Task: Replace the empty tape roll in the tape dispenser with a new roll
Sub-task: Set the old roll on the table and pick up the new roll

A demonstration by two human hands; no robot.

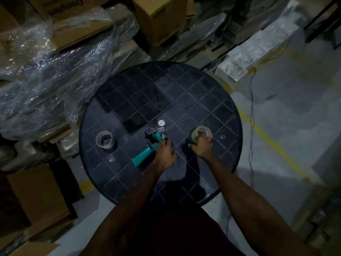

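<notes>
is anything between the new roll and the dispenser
Nothing visible. The new roll, under the right hand, has bare table between it and the dispenser, held by the left hand. The empty core sits off left.

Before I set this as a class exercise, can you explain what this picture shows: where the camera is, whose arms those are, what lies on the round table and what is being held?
There is one picture, taken by a wide-angle camera worn on a person's head and looking down, so the two bare arms reaching in from the bottom are the wearer's own. They work at a dark round table with a grid pattern, in a dim storeroom. The left hand rests on a green-handled tape dispenser lying on the table. The right hand grips a new tape roll standing on the table. Away to the left sits the empty tape roll, just a cardboard ring. A small white disc lies beyond the dispenser; I cannot tell what it is.
</notes>
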